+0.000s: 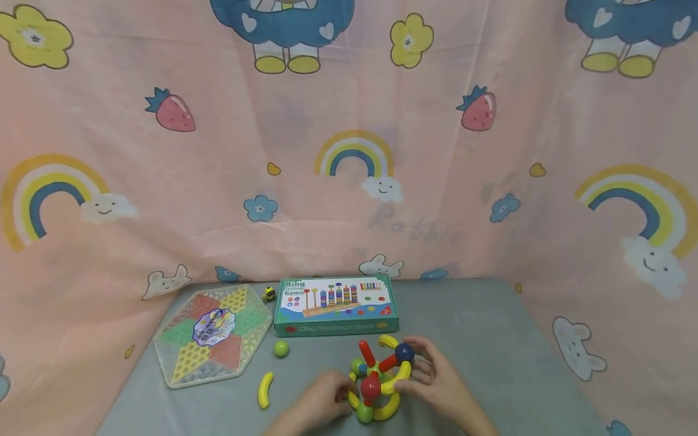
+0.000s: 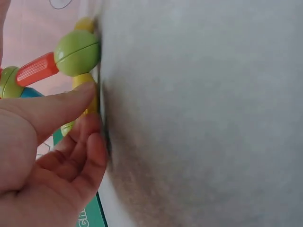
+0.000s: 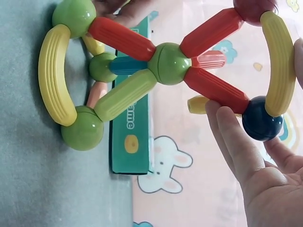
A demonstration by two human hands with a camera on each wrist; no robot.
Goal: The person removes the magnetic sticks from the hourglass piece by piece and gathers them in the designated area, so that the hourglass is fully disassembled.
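A ball-and-stick magnetic construction (image 1: 371,386) stands on the table between both hands. Green balls (image 3: 170,64), a red ball (image 1: 371,386) and a navy ball (image 3: 262,118) join its red, green, blue and yellow sticks. My left hand (image 1: 329,393) pinches a curved yellow stick (image 2: 90,105) low on the near left, just below a green ball (image 2: 77,53). With its fingers behind the navy ball and thumb on an upper curved yellow stick (image 3: 278,64), my right hand (image 1: 433,381) holds the construction's right side.
A loose curved yellow stick (image 1: 265,390) and a loose green ball (image 1: 281,348) lie to the left. Behind stands a green Ring Challenge Game box (image 1: 336,327). A hexagonal checkers board (image 1: 182,383) and a small yellow-black toy (image 1: 269,293) are at the far left.
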